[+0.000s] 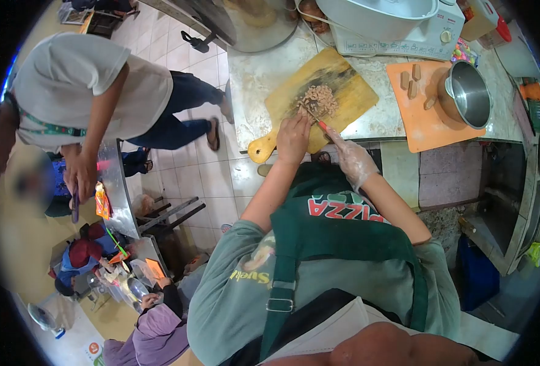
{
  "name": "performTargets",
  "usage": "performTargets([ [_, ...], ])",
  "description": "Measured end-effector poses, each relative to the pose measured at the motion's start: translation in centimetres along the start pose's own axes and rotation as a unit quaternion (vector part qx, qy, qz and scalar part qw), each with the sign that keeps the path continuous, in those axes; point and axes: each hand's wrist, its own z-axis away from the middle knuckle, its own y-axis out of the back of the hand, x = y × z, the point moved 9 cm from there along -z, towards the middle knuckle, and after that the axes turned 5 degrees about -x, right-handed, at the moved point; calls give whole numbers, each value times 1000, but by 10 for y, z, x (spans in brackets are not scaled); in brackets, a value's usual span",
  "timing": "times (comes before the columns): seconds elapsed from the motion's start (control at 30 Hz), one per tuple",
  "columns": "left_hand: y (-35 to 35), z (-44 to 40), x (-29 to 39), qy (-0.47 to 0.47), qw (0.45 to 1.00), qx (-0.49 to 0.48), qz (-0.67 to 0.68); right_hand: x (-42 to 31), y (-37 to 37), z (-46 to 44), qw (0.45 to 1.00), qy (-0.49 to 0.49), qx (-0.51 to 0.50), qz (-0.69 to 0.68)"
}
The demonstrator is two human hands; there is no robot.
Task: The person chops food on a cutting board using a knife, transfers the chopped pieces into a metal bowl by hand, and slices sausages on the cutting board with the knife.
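My right hand (355, 161), in a clear plastic glove, grips a knife (323, 125) by its red handle. The blade points up and left towards a heap of small pinkish-brown chopped pieces (320, 100). These lie on a yellow wooden cutting board (276, 100) with a round handle at its lower left. My left hand (293, 139) is on the board beside the blade, its fingers pressed together at the near edge of the heap. Whatever is under those fingertips is hidden.
Right of the board lie an orange mat (425, 137), several short brown sausage-like pieces (412, 89) and a steel pot (470, 97). A white appliance (398, 46) stands behind. At left, a person in a white shirt (80, 85) leans over a metal table (123, 189); others work below.
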Motion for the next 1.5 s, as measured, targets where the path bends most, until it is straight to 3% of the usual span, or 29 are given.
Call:
performTargets([
  [0.07, -2, 0, -4, 15, 1000, -6, 8, 6, -10, -7, 996, -36, -44, 67],
  [0.2, -4, 0, -9, 38, 999, -18, 7, 15, -5, 23, 996, -48, -57, 53],
  [0.27, -2, 1, -9, 39, 999, -9, 21, 32, -10, 39, 987, -101, -98, 78],
  [0.47, -5, 3, -12, 45, 999, -12, 21, 0, 15, 21, 999, -14, -28, 11],
  [0.6, -3, 1, -9, 45, 999, -12, 12, 4, -3, -5, 999, -16, -39, 4],
  [0.8, -2, 1, -10, 50, 998, -16, 16, 20, -3, 27, 986, -101, -132, 32],
  [0.97, -2, 4, -11, 51, 998, -5, 24, 24, 8, 38, 999, -29, -36, 21],
  [1.1, 1, 2, -9, 60, 998, -12, 29, 4, 16, 14, 999, 17, -30, -1],
  [1.17, 1, 1, -7, 56, 998, -13, 13, 6, 5, 2, 993, -33, -101, 48],
  [1.3, 0, 1, -9, 70, 997, -22, 22, 1, 2, -13, 998, -3, -60, 18],
  [1.37, 1, 1, -9, 71, 997, -18, 20, 5, 0, -11, 991, -47, -120, 39],
  [1.5, 0, 1, -12, 83, 996, -17, 24, 28, -7, 15, 992, -35, -118, 33],
])
